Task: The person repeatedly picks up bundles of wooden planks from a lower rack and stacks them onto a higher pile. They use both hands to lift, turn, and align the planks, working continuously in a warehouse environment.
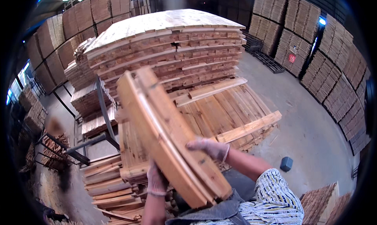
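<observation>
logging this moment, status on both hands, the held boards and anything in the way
Left hand, right hand both gripping boards. Boards slanted, low stack beyond. Dark metal frame to their left, no contact seen.

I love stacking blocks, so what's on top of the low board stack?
A far plank and a near plank lie crosswise on the low board stack. The held boards hide part of its top.

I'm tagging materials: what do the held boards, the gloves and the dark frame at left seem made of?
Held boards: apparently unfinished wood, showing grain and knots.
Gloves: probably pale, matte knit fabric, given the close-fitting cuffs.
Dark frame: likely painted metal, judging by slim, square-edged bars.
</observation>
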`<act>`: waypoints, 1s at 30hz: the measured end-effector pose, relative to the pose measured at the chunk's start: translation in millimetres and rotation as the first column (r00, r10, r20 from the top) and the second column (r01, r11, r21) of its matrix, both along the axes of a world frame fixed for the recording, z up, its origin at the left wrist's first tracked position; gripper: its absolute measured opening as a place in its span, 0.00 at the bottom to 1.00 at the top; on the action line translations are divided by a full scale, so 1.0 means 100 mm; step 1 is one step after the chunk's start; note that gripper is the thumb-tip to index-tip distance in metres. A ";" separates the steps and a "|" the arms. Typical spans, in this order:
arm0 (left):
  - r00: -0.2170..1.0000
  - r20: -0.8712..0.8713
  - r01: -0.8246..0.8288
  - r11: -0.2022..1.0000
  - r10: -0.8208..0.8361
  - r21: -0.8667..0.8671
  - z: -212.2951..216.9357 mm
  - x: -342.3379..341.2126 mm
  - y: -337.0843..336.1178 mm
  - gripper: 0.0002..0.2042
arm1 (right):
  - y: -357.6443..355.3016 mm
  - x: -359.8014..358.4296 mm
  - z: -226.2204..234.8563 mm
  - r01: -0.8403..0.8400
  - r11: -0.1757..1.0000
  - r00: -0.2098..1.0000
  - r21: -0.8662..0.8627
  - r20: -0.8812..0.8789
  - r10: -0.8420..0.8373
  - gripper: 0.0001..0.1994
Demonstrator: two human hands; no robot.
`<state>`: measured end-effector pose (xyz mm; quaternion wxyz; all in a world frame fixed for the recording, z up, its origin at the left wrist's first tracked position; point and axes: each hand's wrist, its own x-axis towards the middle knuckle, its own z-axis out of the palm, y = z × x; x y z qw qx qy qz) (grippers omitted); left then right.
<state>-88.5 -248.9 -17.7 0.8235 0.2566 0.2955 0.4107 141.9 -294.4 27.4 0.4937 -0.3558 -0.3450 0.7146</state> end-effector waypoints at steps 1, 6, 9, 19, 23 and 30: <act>0.991 0.098 0.093 0.996 -0.093 0.005 -0.01 0.29 0.11 0.31 | -0.01 0.25 0.06 0.054 0.995 0.998 -0.085 0.048 -0.050 0.35; 0.953 0.157 0.258 0.966 -0.258 0.017 0.00 1.91 0.74 0.33 | 0.26 1.73 0.12 0.187 0.960 0.981 -0.210 0.092 -0.171 0.37; 0.952 -0.258 0.149 0.985 -0.166 -0.085 0.06 2.53 0.87 0.48 | 0.42 2.38 -0.16 0.473 0.881 0.685 0.030 0.617 -0.389 0.46; 0.928 -0.340 0.176 0.984 -0.154 0.034 -0.03 2.65 1.05 0.53 | 0.67 2.54 -0.52 0.336 0.934 -0.167 0.123 0.984 -0.070 0.36; 0.948 -0.299 0.126 0.991 -0.107 0.042 0.08 2.06 1.15 0.42 | 0.54 2.61 -0.59 0.341 0.924 -0.159 0.171 0.980 -0.122 0.33; 0.516 -0.856 0.256 0.945 0.045 0.204 -0.64 0.48 1.68 0.44 | 0.68 2.35 -0.47 0.314 0.929 -0.369 0.196 0.927 -0.071 0.31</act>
